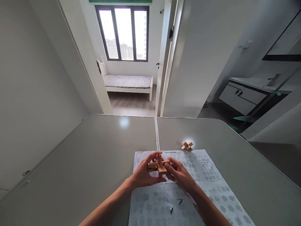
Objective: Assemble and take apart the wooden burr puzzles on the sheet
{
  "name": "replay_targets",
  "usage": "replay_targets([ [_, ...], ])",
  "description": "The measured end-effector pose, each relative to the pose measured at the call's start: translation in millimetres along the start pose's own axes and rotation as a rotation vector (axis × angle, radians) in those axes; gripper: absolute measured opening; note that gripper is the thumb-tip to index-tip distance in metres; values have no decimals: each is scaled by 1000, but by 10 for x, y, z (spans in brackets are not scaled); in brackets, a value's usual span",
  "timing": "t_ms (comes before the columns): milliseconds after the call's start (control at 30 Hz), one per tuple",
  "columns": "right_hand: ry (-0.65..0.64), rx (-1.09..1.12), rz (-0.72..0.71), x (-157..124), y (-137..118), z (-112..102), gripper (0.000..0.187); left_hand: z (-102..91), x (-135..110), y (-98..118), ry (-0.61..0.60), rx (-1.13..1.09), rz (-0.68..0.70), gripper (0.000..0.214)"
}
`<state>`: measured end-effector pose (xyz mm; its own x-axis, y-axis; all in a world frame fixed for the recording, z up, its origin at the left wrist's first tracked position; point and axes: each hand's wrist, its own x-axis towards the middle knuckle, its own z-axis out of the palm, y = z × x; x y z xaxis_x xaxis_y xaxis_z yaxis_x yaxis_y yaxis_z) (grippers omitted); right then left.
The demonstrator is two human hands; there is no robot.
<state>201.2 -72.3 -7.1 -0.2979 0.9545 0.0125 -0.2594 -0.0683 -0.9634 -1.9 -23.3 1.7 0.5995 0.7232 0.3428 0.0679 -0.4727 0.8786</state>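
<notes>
Both my hands hold a small wooden interlocking puzzle [159, 165] of crossed light-wood bars, just above a printed instruction sheet [204, 175]. My left hand [144, 173] grips its left side with fingers curled round a bar. My right hand [180, 174] pinches its right and lower side. A second, assembled wooden cross puzzle [187, 145] lies on the table at the sheet's far edge, apart from both hands.
The sheet lies on a grey table [94, 157] made of two halves with a seam [156, 131] down the middle. Beyond it are an open doorway, a bed [128, 83] under a window, and a cabinet with a sink [244, 95] at right.
</notes>
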Motion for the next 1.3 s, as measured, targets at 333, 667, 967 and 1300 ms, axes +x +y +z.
replay_targets([
  [333,199,-15,-62,8,22,54,52,-51,39,98,14,-30,-103,107],
  [667,135,-5,-33,3,50,50,49,-45,42,55,-33,-131,-66,106],
  [967,197,-24,-24,16,23,71,48,-16,41,32,48,-47,-67,104],
  [1300,116,-107,-41,13,-80,103,66,-6,63,59,106,108,57,93],
])
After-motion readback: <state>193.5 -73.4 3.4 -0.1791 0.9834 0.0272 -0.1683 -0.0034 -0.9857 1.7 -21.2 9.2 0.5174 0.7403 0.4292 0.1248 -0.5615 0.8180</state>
